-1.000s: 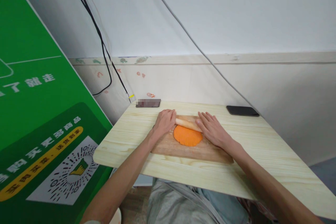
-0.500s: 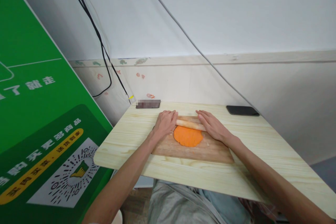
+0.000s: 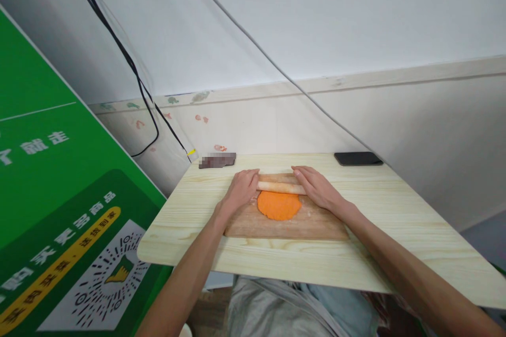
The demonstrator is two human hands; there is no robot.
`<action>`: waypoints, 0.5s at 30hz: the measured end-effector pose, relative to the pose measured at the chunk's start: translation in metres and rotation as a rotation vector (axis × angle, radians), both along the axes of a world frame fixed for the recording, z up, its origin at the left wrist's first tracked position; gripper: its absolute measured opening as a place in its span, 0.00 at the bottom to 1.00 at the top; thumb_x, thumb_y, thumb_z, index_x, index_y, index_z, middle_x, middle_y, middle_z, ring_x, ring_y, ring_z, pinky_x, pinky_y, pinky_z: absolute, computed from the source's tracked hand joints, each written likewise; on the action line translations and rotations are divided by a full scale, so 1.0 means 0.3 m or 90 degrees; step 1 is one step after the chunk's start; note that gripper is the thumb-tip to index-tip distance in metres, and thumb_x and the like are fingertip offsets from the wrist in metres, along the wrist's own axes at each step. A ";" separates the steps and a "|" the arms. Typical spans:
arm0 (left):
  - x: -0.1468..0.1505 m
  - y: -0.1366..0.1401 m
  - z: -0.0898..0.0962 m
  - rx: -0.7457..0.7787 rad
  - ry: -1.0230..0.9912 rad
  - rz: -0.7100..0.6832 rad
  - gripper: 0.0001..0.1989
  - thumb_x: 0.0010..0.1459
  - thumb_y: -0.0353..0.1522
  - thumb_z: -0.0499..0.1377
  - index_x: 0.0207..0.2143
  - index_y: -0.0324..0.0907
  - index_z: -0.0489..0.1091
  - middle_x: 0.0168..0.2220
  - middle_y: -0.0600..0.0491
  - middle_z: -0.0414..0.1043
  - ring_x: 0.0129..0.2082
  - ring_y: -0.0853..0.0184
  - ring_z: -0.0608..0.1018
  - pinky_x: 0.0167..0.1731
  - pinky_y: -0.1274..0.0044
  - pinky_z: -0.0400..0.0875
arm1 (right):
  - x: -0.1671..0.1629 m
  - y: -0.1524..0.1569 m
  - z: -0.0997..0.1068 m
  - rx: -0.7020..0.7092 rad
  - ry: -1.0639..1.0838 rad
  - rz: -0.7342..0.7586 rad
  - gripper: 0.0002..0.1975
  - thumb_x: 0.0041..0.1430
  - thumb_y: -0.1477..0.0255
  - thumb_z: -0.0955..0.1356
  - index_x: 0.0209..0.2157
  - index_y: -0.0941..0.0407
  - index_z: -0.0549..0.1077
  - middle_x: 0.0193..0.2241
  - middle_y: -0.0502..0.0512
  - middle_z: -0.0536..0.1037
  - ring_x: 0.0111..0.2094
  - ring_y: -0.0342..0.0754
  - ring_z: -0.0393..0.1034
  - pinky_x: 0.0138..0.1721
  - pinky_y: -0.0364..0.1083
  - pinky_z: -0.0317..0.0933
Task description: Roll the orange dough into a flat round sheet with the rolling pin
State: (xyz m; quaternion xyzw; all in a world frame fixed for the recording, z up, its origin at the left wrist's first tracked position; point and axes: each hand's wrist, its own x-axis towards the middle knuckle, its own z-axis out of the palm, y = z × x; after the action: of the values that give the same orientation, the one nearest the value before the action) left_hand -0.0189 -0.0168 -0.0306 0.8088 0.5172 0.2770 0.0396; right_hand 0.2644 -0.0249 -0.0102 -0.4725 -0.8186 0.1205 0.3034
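A flat, roughly round sheet of orange dough (image 3: 279, 206) lies on a wooden board (image 3: 284, 230). Across its far edge rests a pale wooden rolling pin (image 3: 280, 187), its middle stained orange. My left hand (image 3: 242, 187) is closed over the pin's left end, and my right hand (image 3: 315, 185) covers the right end. Both palms face down, with the pin's tips hidden beneath them. The dough's far edge meets the pin, while its near edge shows in full.
The board sits on a light wood-grain table (image 3: 177, 221) against a wall. A black phone (image 3: 359, 158) lies at the back right, and a dark, partly blurred flat object (image 3: 217, 160) at the back left. A green printed panel (image 3: 79, 179) stands to the left; cables (image 3: 130, 63) hang along the wall.
The camera view has tilted slightly, so the scene sits at another angle. Both hands stay on the rolling pin, which is still at the dough's far edge.
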 end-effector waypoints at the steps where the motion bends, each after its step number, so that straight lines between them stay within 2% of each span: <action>1: -0.002 -0.001 -0.002 0.000 -0.022 -0.001 0.20 0.72 0.28 0.48 0.56 0.39 0.77 0.56 0.44 0.82 0.56 0.60 0.82 0.62 0.69 0.72 | 0.001 -0.001 -0.001 0.000 0.003 -0.002 0.33 0.78 0.52 0.52 0.60 0.56 0.78 0.60 0.64 0.80 0.62 0.60 0.73 0.68 0.59 0.63; 3: -0.005 -0.003 -0.004 -0.004 -0.056 -0.004 0.22 0.69 0.25 0.49 0.58 0.39 0.77 0.58 0.45 0.81 0.58 0.61 0.81 0.63 0.69 0.71 | 0.003 -0.001 -0.006 0.001 0.006 -0.002 0.33 0.78 0.52 0.52 0.60 0.57 0.78 0.60 0.64 0.80 0.62 0.60 0.73 0.68 0.60 0.63; 10: -0.010 -0.001 0.005 -0.050 -0.079 -0.007 0.25 0.59 0.20 0.52 0.53 0.41 0.80 0.55 0.49 0.83 0.57 0.61 0.81 0.62 0.69 0.72 | 0.015 0.000 -0.026 0.032 -0.055 0.030 0.31 0.77 0.57 0.52 0.67 0.55 0.72 0.63 0.65 0.77 0.64 0.61 0.71 0.67 0.63 0.63; 12: -0.008 0.000 0.004 -0.048 -0.073 0.004 0.25 0.59 0.20 0.52 0.52 0.41 0.80 0.54 0.48 0.83 0.56 0.61 0.82 0.61 0.69 0.72 | 0.018 0.001 -0.030 0.032 -0.066 0.036 0.31 0.77 0.58 0.53 0.68 0.57 0.70 0.63 0.66 0.77 0.64 0.61 0.71 0.67 0.63 0.63; 15: 0.000 0.002 -0.002 -0.032 -0.056 0.053 0.20 0.66 0.24 0.52 0.51 0.42 0.80 0.54 0.46 0.83 0.54 0.59 0.82 0.60 0.67 0.73 | 0.018 -0.001 -0.030 0.025 -0.069 0.039 0.31 0.77 0.58 0.53 0.70 0.56 0.69 0.64 0.66 0.76 0.64 0.62 0.71 0.66 0.64 0.63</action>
State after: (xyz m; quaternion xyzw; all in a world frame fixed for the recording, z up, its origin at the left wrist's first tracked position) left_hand -0.0189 -0.0164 -0.0312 0.7722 0.5553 0.3005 0.0712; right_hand 0.2699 -0.0252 -0.0191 -0.4470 -0.8502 0.0878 0.2638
